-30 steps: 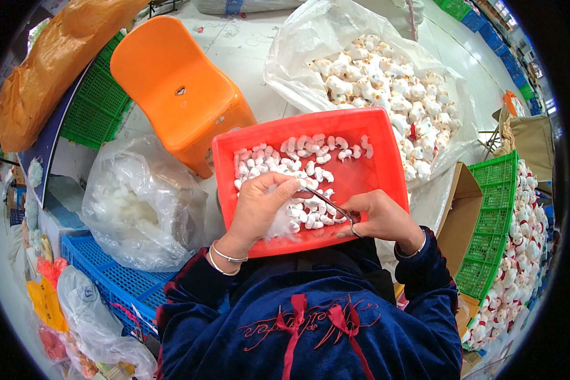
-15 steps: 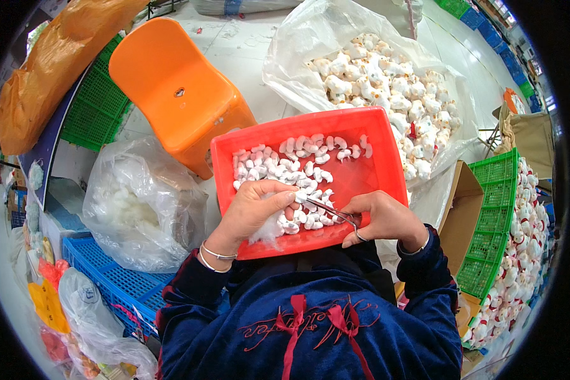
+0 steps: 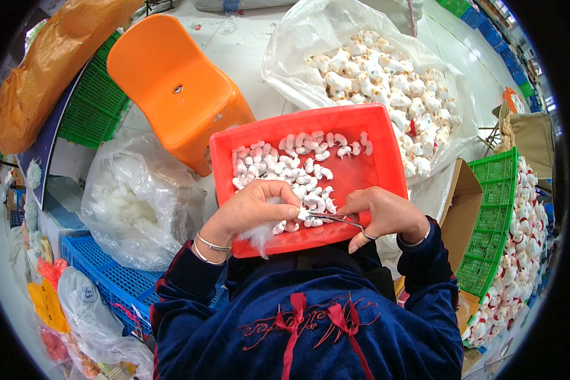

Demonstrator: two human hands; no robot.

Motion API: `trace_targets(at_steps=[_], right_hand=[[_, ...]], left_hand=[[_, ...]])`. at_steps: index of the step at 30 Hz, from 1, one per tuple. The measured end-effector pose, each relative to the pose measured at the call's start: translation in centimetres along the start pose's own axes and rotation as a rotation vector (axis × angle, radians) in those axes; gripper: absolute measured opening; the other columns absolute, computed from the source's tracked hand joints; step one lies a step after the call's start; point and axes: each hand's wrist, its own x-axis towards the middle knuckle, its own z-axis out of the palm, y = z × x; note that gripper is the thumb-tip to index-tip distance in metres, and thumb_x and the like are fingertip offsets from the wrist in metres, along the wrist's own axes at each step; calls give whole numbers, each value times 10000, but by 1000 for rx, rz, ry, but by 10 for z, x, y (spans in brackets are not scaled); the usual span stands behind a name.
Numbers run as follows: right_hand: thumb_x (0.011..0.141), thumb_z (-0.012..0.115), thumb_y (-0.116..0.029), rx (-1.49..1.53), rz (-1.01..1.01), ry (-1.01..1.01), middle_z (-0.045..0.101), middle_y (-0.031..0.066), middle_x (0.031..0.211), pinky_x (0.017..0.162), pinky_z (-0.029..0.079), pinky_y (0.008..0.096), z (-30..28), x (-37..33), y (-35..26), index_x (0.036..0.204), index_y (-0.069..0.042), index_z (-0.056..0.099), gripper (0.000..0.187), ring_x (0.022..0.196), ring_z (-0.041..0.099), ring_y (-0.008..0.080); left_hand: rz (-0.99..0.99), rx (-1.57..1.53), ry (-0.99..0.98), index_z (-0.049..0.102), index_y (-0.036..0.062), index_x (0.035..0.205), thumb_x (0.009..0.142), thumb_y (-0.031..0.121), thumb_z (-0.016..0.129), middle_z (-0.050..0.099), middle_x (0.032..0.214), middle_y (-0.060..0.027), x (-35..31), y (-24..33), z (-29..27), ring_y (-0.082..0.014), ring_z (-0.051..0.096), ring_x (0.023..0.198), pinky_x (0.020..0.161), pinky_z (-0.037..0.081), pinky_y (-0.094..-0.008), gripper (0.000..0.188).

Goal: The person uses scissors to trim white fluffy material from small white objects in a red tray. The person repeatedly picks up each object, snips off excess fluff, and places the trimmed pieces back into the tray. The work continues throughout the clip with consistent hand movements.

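Note:
My left hand (image 3: 253, 206) pinches a small white cloth piece (image 3: 304, 214) between thumb and fingers. A wispy tuft of white stuffing (image 3: 258, 237) hangs below its palm. My right hand (image 3: 386, 212) has its fingers in the ring handles of slim metal forceps (image 3: 332, 218), whose tips meet the white piece at my left fingertips. Whether the tips are inside it is too small to tell. Both hands are over the near part of a red plastic bin (image 3: 358, 176), where many small, curved, stuffed white pieces (image 3: 266, 166) lie mostly at the left and middle.
A clear bag of white stuffing (image 3: 123, 212) stands at the left, by a blue crate (image 3: 117, 269). An orange chair (image 3: 171, 85) is beyond. At the far right lies an open bag of white plush toys (image 3: 402, 88). Green crates (image 3: 487, 221) and a cardboard box (image 3: 457, 206) stand right.
Both hands have shifted slightly down toward me. The forceps have swung from slanting to nearly level, and more stuffing shows around my left hand.

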Motion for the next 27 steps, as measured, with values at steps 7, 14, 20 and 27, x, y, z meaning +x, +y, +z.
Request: trace_targets(at_steps=[7,14,20,27], right_hand=[[691,930,-382,111,86,50,639,149,702,579,471,346,8,1,-3,984,26,748,535,611,604,246],[710,915,-373,-29,110,85,611,175,683,575,468,367,6,4,-16,930,17,730,484,592,597,276],[708,903,-368,-79,171,189,629,194,703,594,488,399,11,-6,-14,850,19,704,458,637,625,348],[682,891,-333,-416,138,342,649,154,725,617,499,433,-1,-30,-13,817,-22,721,380,696,646,351]], left_hand=[[83,92,68,683,-18,1007,953,53,677,708,975,-83,-7,-1,-2,-150,698,813,773,568,-291,90],[10,130,87,686,-25,1027,939,74,693,709,895,-82,6,9,37,-123,661,732,690,546,-259,133],[34,250,199,692,15,991,952,90,700,686,848,-7,1,11,23,-47,610,715,652,506,-208,86],[201,362,420,686,11,1095,925,41,691,709,990,-67,-19,20,-5,-85,668,808,751,545,-240,173]])
